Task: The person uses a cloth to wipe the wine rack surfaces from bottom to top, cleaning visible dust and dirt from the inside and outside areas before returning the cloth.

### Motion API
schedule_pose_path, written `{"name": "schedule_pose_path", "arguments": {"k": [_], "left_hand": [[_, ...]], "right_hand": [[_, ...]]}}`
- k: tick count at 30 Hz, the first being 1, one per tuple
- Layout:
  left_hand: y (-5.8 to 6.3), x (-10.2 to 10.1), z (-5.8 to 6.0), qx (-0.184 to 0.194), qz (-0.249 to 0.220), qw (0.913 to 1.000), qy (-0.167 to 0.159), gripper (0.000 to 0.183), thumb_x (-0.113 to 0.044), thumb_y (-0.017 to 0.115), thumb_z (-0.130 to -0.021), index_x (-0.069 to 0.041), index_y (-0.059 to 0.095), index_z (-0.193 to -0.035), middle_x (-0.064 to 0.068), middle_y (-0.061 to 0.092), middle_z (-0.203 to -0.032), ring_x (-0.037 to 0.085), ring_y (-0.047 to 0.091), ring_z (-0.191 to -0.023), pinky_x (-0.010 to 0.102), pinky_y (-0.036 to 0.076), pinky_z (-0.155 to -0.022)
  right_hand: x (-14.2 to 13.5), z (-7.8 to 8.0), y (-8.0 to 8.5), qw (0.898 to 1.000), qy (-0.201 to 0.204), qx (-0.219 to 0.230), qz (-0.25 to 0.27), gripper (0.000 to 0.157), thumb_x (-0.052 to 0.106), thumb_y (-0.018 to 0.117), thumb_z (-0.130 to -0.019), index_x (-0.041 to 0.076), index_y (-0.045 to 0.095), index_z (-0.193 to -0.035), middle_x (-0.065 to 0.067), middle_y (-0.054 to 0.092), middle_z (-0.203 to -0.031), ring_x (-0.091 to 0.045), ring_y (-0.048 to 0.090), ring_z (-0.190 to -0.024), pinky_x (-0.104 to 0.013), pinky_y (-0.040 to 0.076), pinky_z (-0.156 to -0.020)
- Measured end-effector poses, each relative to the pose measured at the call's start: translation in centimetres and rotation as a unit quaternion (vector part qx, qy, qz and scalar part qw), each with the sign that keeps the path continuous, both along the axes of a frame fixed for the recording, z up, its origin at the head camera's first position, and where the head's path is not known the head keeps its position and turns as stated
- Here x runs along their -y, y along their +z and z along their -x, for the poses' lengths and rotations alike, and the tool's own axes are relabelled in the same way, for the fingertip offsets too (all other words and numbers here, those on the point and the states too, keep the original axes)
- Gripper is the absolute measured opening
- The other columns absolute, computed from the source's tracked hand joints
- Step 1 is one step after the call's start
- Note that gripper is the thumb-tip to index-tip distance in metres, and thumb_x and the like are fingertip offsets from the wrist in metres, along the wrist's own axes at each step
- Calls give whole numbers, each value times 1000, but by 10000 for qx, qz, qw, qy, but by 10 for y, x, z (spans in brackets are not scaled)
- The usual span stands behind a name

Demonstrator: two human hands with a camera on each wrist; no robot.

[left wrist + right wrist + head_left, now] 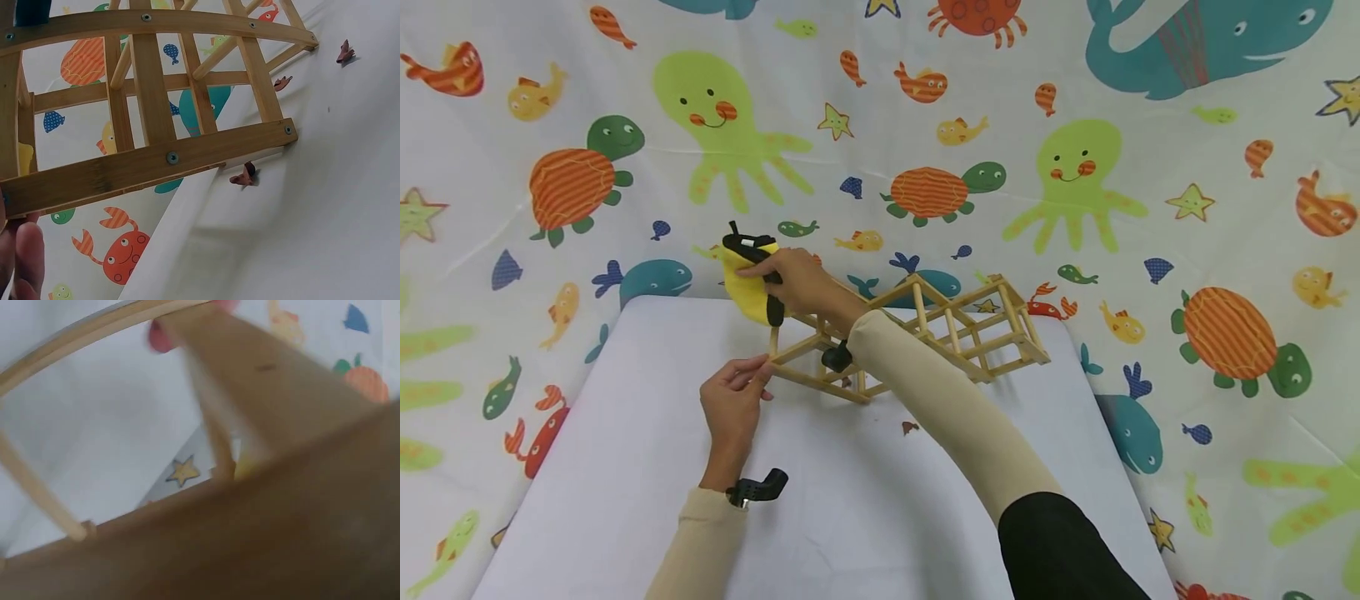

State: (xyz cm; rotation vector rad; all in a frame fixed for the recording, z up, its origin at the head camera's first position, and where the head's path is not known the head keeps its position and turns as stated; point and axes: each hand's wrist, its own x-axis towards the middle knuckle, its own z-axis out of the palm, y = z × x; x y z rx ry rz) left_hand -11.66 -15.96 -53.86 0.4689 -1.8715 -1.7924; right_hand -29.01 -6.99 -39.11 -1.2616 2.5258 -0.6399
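A wooden rack (820,385) of pale bars lies across the white table; screw heads dot its rails in the left wrist view. At its left end my left hand (733,400) pinches the near corner between thumb and fingers. In the left wrist view, fingertips (28,256) show beneath a rail. Above that corner my right hand (805,283) grips a black and yellow hand-held item (747,287), whose exact kind I cannot tell. The item's black lower end (775,312) points down at the rack's corner. Wooden bars fill the blurred right wrist view.
Small brown leaf-like pieces (242,175) lie on the table (865,517) near the rack. Behind stands a white sheet (820,183) printed with sea animals. My right forearm (947,417) crosses over the rack's middle.
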Motion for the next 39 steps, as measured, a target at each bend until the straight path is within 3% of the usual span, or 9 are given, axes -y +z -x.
{"name": "schedule_pose_path", "arguments": {"k": [5, 7, 11, 17, 22, 27, 31, 34, 39], "left_hand": [[-1, -2, 1, -207, -112, 9995, 216, 26, -18, 86, -90, 0, 79, -108, 6, 84, -99, 7, 71, -60, 19, 59, -56], [-1, -3, 1, -282, -156, 9990, 303, 26, -17, 87, -89, 1, 79, -105, 3, 83, -94, 7, 72, -61, 20, 60, -57], [-1, -4, 0, -391, -200, 9984, 366, 25, -15, 87, -88, 2, 78, -103, 3, 83, -91, 9, 71, -60, 21, 60, -58], [-2, 1, -4, -329, -87, 9993, 162, 24, -17, 85, -90, -1, 78, -106, 14, 83, -100, 12, 73, -60, 20, 60, -57], [-3, 2, -7, -195, -153, 9997, 56, 24, -14, 84, -91, 0, 75, -108, 10, 83, -100, 12, 76, -64, 27, 64, -64], [-4, 1, -6, -226, -197, 9995, 36, 26, -13, 84, -92, 2, 74, -110, 5, 83, -97, 12, 76, -62, 28, 64, -62], [-4, 1, -7, -110, 97, 9998, 124, 24, -11, 81, -94, -4, 75, -117, 4, 83, -100, 14, 74, -60, 23, 61, -57], [-4, 2, -6, -14, 282, 9994, 176, 18, -5, 77, -96, -5, 75, -114, 10, 83, -101, 13, 71, -57, 21, 58, -53], [-5, 3, -5, -121, 126, 9998, 79, 9, -2, 77, -96, 0, 73, -103, 19, 82, -105, 8, 73, -59, 22, 59, -53]], "right_hand": [[-3, -8, -3, 9957, 636, 185, -655, 40, 10, 69, -103, 31, 71, -137, 1, 71, -143, -8, 55, -94, -16, 40, -74], [-5, -10, -1, 9923, 882, 439, -751, 40, 9, 70, -102, 31, 73, -135, 0, 75, -133, -8, 48, -86, -18, 36, -71], [-8, -12, 4, 9933, 727, 787, -429, 41, 7, 70, -101, 31, 74, -134, -7, 73, -118, -12, 35, -74, -21, 33, -63], [-12, -14, 4, 9982, 299, 316, -417, 40, 12, 71, -103, 37, 72, -134, -2, 73, -136, -9, 50, -86, -16, 39, -69], [-18, -17, 5, 9839, 1344, 1038, -552, 41, 4, 71, -100, 32, 76, -129, 0, 73, -102, -11, 37, -75, -20, 33, -63], [-26, -20, 13, 9737, 1608, 1602, 213, 43, -3, 70, -97, 28, 79, -125, -7, 72, -87, -12, 28, -66, -23, 30, -60], [-33, -25, 14, 9686, 1759, 1752, 122, 41, -3, 70, -98, 26, 79, -126, -6, 81, -104, -11, 38, -68, -21, 35, -62], [-43, -26, 21, 9680, 1873, 1664, -109, 40, -3, 71, -96, 27, 81, -121, 9, 79, -123, -7, 50, -78, -19, 42, -67], [-67, -17, 50, 9747, 1652, 1467, 352, 36, -5, 69, -93, 22, 86, -109, 6, 82, -112, -6, 62, -80, -19, 55, -71]]}}
